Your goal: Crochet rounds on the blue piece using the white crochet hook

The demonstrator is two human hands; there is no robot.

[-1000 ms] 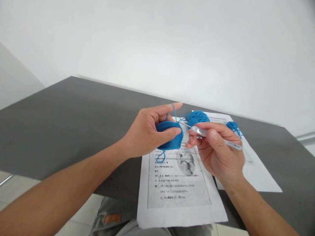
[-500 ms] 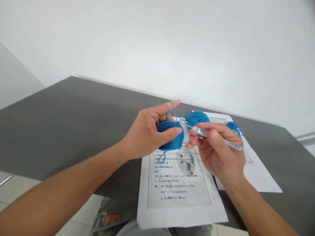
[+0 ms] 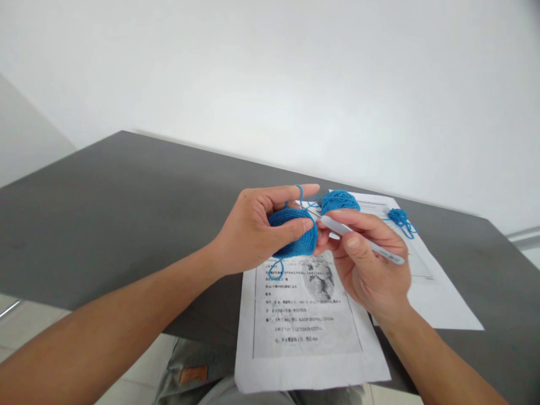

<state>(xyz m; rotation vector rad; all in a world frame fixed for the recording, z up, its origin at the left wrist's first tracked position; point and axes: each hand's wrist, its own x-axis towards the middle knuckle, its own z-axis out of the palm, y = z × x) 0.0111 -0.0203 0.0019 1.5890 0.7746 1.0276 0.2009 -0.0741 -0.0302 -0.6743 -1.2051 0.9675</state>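
Nearest, below the fingers: trousers [image 3: 211, 360] with 1 brown patch [image 3: 193, 374]. Then sheet one of 2 [image 3: 312, 374], under both hands, hanging past the desk edge; hands and work block its top. 1 yarn loop [image 3: 276, 271] dangles below the left thumb. Left hand [image 3: 253, 225] pinches 1 blue crocheted piece [image 3: 301, 243], thumb in front, index stretched out with a strand over it. Right hand [image 3: 375, 264] pinches 1 hook [image 3: 337, 226] between thumb and index, pointed at the piece; tip too small to read. Other right fingers curled just beside the piece, contact unclear. Beyond right fingertips: 1 yarn ball [image 3: 341, 198], partly hidden. Past right knuckles: sheet two [image 3: 447, 306], 1 yarn tangle [image 3: 403, 219]. 1 grey desk [image 3: 139, 214], white wall [image 3: 270, 84] behind.
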